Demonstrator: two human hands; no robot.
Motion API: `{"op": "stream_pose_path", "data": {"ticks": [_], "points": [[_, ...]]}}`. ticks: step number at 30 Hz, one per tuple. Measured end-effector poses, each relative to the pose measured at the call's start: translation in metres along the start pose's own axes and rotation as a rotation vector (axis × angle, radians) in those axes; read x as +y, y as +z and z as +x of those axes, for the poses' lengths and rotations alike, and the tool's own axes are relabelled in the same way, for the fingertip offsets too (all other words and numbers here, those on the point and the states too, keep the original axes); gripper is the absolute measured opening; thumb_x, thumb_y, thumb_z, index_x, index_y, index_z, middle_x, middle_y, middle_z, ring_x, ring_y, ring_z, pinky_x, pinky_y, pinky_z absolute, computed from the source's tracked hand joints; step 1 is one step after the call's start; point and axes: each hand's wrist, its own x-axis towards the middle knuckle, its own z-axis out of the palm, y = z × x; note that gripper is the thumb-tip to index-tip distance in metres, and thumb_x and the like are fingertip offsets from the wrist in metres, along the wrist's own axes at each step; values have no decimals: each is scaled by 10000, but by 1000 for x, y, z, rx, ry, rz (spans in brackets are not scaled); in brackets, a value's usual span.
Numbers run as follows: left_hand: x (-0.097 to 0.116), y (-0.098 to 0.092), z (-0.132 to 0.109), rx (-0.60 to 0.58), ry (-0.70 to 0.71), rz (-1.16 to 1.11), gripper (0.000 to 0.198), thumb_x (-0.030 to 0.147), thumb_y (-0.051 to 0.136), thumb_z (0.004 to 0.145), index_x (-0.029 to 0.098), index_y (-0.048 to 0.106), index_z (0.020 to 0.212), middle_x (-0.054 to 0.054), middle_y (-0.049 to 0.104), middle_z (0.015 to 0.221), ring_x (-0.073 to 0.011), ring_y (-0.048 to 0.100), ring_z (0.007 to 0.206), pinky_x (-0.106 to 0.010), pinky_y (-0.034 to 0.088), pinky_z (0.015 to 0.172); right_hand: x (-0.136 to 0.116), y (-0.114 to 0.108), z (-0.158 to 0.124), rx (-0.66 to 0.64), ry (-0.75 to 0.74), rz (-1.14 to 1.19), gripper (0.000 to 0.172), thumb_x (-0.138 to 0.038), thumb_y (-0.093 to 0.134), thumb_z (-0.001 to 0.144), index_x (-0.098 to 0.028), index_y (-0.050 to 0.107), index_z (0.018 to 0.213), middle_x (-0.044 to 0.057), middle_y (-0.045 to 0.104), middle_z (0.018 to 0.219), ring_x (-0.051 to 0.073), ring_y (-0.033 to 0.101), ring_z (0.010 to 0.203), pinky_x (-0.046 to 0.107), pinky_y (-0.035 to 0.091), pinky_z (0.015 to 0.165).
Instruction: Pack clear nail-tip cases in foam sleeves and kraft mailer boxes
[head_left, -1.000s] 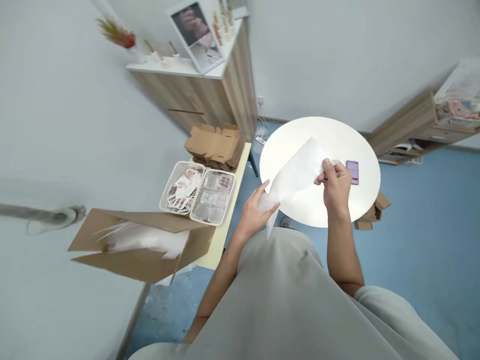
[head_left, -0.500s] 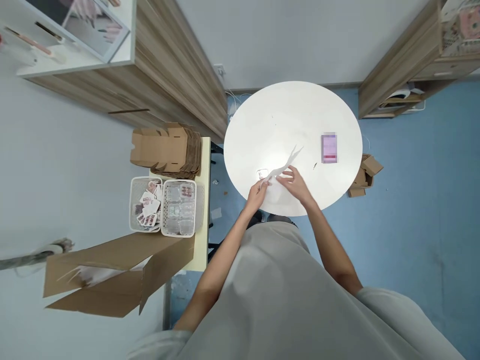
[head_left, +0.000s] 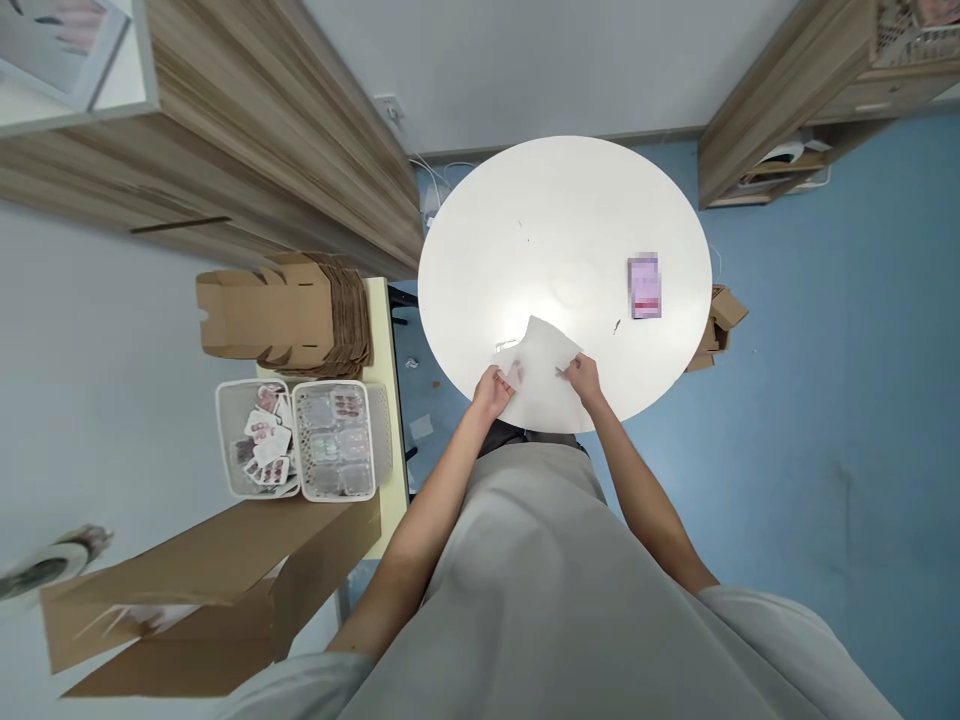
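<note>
A thin white sheet or bag [head_left: 541,372] lies flat near the front edge of the round white table [head_left: 562,220]. My left hand [head_left: 493,389] grips its left edge with curled fingers. My right hand [head_left: 583,378] pinches its right edge. A small clear packet [head_left: 505,346] lies on the table just beyond the left hand, partly under the sheet.
A phone [head_left: 644,287] lies on the table's right side. To the left, a yellow side table carries flat cardboard boxes [head_left: 281,315] and two white baskets [head_left: 300,438] of small packets. An open carton [head_left: 202,590] stands nearer me. Wooden cabinets flank the table; cardboard pieces [head_left: 716,320] lie on the blue floor.
The sheet was held up in the air between both hands; it has come down and now lies flat on the table's front edge. My view has tilted downward.
</note>
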Motion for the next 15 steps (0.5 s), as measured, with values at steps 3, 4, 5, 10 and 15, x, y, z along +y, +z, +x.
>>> {"op": "stream_pose_path", "data": {"ticks": [3, 4, 5, 10, 15], "points": [[7, -6, 8, -68, 14, 163, 515, 47, 698, 828, 203, 701, 1319, -82, 841, 1181, -189, 829, 950, -326, 677, 971, 4, 1, 3, 31, 88, 45, 153, -293, 650, 876, -232, 593, 747, -11, 639, 775, 159, 678, 741, 295, 623, 737], [10, -7, 11, -93, 25, 243, 616, 32, 730, 786, 227, 689, 1369, -73, 838, 1198, -192, 830, 930, -343, 677, 966, 4, 2, 3, 35, 103, 44, 140, -293, 660, 875, -226, 610, 762, -4, 658, 786, 163, 691, 749, 298, 627, 744], [13, -8, 14, -116, 32, 322, 681, 34, 762, 763, 246, 681, 1405, -68, 836, 1206, -195, 827, 906, -358, 676, 956, 3, 4, 4, 44, 108, 40, 128, -291, 668, 872, -224, 621, 774, 0, 672, 791, 167, 699, 758, 300, 628, 754], [32, -10, 30, -203, 83, 590, 470, 357, 931, 831, 212, 777, 1250, -95, 830, 1130, -233, 817, 936, -372, 663, 893, -5, 15, 10, 136, 86, -1, 162, -342, 661, 905, -231, 624, 793, -14, 657, 734, 164, 666, 732, 309, 621, 784], [46, -13, 49, -232, 214, 657, 414, 587, 855, 928, 180, 802, 982, -134, 837, 1128, -273, 802, 1038, -362, 668, 870, -14, 34, 15, 298, 131, -272, 233, -361, 622, 956, -180, 704, 1078, 75, 751, 901, 257, 745, 892, 424, 631, 957]]}}
